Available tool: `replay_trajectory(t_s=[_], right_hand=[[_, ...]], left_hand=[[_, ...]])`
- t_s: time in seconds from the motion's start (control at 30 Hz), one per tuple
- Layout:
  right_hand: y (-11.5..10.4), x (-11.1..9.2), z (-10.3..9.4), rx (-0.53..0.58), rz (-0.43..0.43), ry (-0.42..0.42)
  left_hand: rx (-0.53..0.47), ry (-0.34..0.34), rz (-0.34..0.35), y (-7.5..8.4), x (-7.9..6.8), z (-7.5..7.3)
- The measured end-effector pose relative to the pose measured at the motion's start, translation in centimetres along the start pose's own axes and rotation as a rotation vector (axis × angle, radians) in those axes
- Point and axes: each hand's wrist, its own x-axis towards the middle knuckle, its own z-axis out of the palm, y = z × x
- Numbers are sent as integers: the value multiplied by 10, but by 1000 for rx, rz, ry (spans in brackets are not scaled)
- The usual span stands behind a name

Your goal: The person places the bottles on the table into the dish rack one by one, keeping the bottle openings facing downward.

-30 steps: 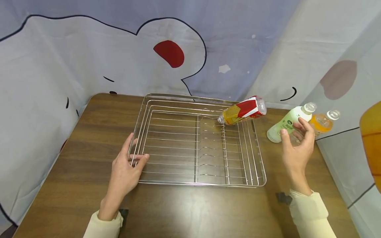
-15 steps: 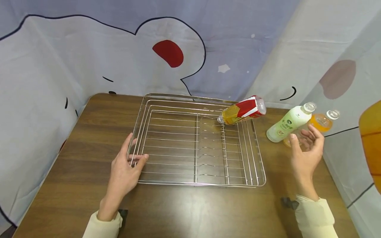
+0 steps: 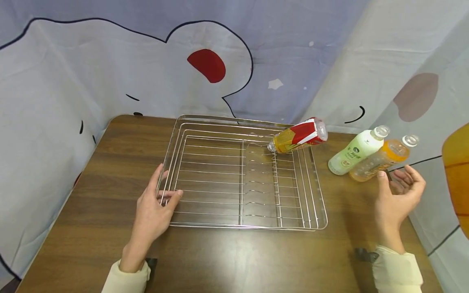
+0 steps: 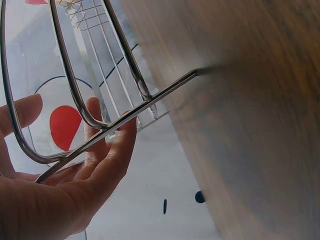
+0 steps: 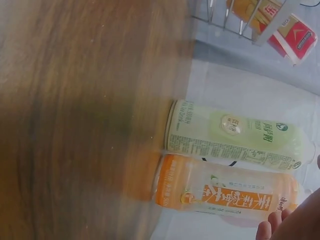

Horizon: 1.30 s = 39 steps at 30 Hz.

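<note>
My left hand (image 3: 155,207) grips the left side of a metal wire rack (image 3: 220,226), its thumb inside and fingers outside. The left wrist view shows these fingers around the rack's bars (image 4: 120,122). A bottle with a red and yellow label (image 3: 301,136) leans neck-down in the rack's back right corner. To the right, a pale green bottle (image 3: 355,152) and a clear bottle with an orange top band (image 3: 381,160) stand side by side, uncapped. My right hand (image 3: 399,199), fingers loosely bent and holding nothing, hovers just beside the orange bottle.
The rack sits on a brown wooden table (image 3: 242,260). A printed curtain (image 3: 146,69) hangs along the back and both sides. Part of an amber object (image 3: 458,175) juts in at the right edge.
My right hand has moved right and toward me, from in front of the green bottle to beside the orange one, uncovering both. The left hand and the rack have stayed put.
</note>
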Motion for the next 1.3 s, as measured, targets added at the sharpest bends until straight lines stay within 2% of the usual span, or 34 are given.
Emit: replay_trajectory(t_s=[0.23,0.5,0.63,0.77,0.97,1.3], right_hand=[[5,0,-2,-90,18,-30],[16,-5,-1,-182,112,-167],[20,-8,3,-192,150,-197],[23,-9,7,-215,152,-219],[25,-10,12,-290,143,-301],[26,-11,18,-273,175,-321]], left_hand=[[3,2,1,-1,-1,0],[10,5,3,-1,-1,0],[3,-3,-6,0,0,0],[-4,-9,-6,1,0,0],[-5,2,12,1,1,0],[-4,1,13,1,0,0]])
